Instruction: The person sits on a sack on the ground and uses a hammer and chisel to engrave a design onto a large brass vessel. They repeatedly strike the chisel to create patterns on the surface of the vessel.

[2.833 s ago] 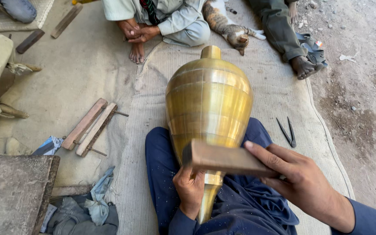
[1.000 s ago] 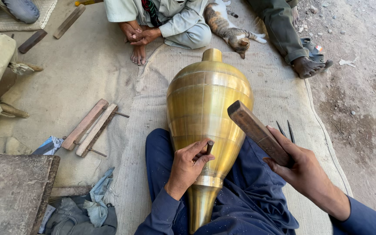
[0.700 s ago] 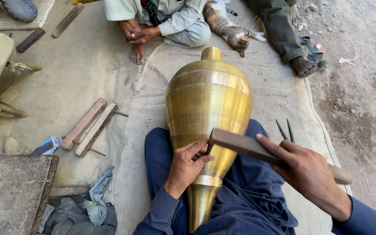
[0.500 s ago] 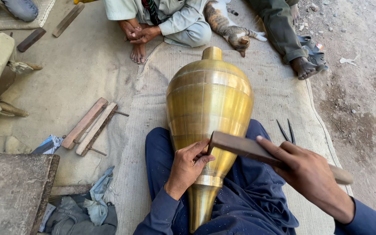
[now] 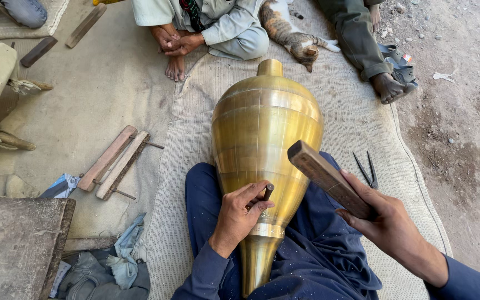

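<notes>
Item: brass vessel (image 5: 265,139) lying across the lap; left hand (image 5: 239,219) is clenching a small punch (image 5: 266,192) against it, while right hand (image 5: 385,219), grasping the wooden bat (image 5: 329,179), is lifting it off the punch again.

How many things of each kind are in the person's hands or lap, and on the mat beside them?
Brass vessel: 1
Punch, in left hand: 1
Wooden stick, in right hand: 1
Dividers on mat: 1
Wooden bars on ground: 2
Total: 6
</notes>
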Motion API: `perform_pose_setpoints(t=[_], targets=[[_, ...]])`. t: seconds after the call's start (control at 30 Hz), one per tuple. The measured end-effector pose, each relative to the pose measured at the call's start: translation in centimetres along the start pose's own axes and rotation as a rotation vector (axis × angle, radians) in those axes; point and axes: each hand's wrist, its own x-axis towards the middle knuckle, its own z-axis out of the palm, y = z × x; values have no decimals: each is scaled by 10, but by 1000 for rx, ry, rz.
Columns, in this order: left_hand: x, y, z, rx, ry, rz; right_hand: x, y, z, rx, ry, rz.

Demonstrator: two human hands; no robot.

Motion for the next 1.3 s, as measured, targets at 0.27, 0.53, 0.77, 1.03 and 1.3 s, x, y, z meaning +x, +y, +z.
perform_pose_setpoints(t=[0.27,0.53,0.77,1.03,1.3], targets=[[-3,3,1,26,26,-6,2,1,0,-343,-219,162],[-11,10,6,-12,146,-21,2,-26,-20,-300,-143,40],[-28,11,24,-127,392,-88,11,-61,-32,-399,-86,-180],[-34,4,50,-236,658,-118,50,-54,-26,-652,-260,-117],[-33,4,58,-251,735,-160,53,-91,-41,-625,-195,-274]])
